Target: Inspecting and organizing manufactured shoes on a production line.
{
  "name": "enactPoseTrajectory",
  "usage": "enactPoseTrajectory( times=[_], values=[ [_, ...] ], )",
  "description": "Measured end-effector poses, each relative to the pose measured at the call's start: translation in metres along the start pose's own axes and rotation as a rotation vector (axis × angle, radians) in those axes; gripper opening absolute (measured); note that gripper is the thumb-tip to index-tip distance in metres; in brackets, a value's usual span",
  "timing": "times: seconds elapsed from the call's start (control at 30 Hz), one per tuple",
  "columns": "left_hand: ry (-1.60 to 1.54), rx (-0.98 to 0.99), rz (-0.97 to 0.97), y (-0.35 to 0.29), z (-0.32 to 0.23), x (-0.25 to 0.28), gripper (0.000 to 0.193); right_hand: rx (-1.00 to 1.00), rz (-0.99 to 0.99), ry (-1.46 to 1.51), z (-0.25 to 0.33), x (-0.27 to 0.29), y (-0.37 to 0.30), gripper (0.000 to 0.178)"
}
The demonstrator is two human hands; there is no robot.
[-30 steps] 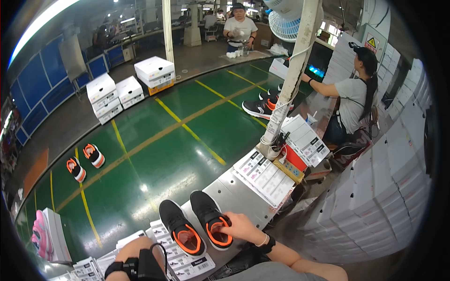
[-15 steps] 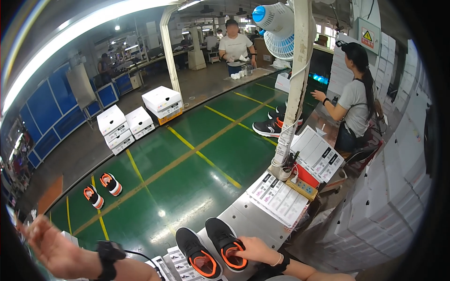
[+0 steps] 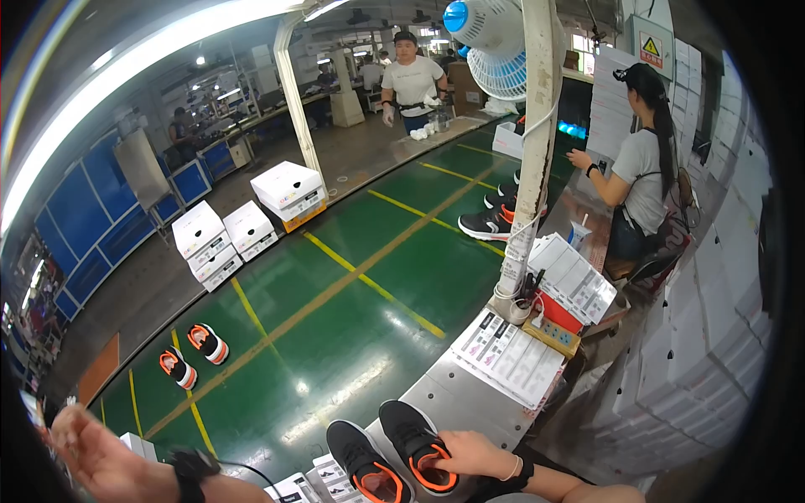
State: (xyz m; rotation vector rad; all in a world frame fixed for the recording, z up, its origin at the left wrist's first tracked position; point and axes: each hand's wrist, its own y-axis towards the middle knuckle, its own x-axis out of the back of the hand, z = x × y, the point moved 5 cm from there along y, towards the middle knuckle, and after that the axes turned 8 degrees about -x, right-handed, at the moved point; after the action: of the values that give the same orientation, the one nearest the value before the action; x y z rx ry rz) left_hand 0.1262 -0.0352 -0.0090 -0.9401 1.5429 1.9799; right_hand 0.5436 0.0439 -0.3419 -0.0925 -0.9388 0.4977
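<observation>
Two black sneakers with orange collars stand side by side at the near edge of the bench. My right hand grips the right sneaker at its opening, the thumb at the orange collar and the fingertips partly hidden. Just left of it is the left sneaker, which neither hand touches. My left hand is raised at the lower left, fingers apart and holding nothing, with a dark strap round the wrist.
A green belt carries a pair of orange-lined sneakers and more shoes farther off. White shoe boxes line its far edge. Label sheets lie right, beside a post with a fan. Two co-workers stand beyond.
The view has tilted, so most near things sit a little lower. My right hand keeps its grip on the right sneaker; my left hand stays raised. The far co-worker has lowered one hand.
</observation>
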Motion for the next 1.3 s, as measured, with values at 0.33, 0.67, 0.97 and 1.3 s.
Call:
enactPoseTrajectory(
  times=[0.33,0.67,0.97,1.3],
  values=[
    [0.531,0.924,0.021,-0.154,0.169,0.102,0.069,0.041,0.107,-0.184,0.012,0.008,0.008,0.080],
    [1.833,0.640,1.134,-0.155,0.240,0.337,0.108,0.003,0.158,-0.218,0.015,0.015,0.012,0.080],
    [1.829,0.650,1.216,-0.130,0.303,0.401,0.120,-0.116,0.108,-0.206,0.022,0.012,0.014,0.045],
    [2.098,1.193,1.343,-0.145,0.321,0.384,0.095,-0.113,-0.050,-0.009,0.034,0.011,0.011,0.044]
  ],
)
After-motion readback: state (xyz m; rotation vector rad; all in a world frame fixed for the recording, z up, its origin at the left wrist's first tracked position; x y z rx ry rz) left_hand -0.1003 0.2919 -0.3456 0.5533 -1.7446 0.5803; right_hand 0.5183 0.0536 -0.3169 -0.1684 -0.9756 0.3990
